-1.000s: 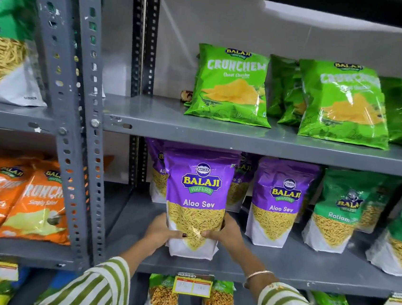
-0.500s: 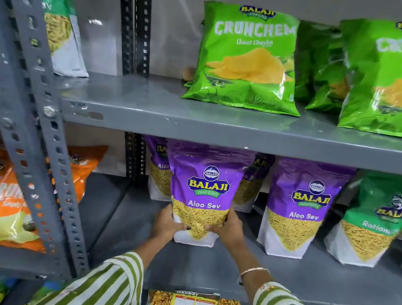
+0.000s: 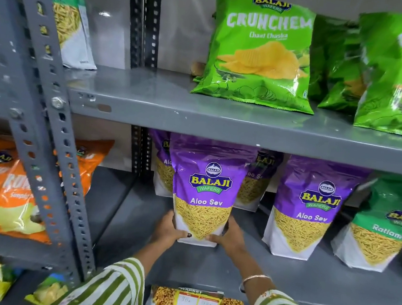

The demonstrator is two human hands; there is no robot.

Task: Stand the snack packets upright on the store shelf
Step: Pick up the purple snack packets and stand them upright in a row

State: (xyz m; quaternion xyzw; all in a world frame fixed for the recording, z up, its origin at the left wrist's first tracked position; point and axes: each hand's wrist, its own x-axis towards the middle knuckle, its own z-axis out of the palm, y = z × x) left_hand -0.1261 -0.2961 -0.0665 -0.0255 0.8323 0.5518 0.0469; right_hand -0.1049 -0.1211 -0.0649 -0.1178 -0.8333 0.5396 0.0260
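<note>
A grey slotted upright [image 3: 48,136] is seen slanting across the left of the view, its face punched with rows of oval holes. Two bolts are fixed at mid-height, one [image 3: 57,102] on this upright and one [image 3: 15,113] just to its left. A darker perforated upright [image 3: 147,20] is set further back against a pale grey wall [image 3: 184,21]. Low in the view a yellow price label [image 3: 198,302] is hung, edged in red, with two white fields whose handwriting cannot be read
</note>
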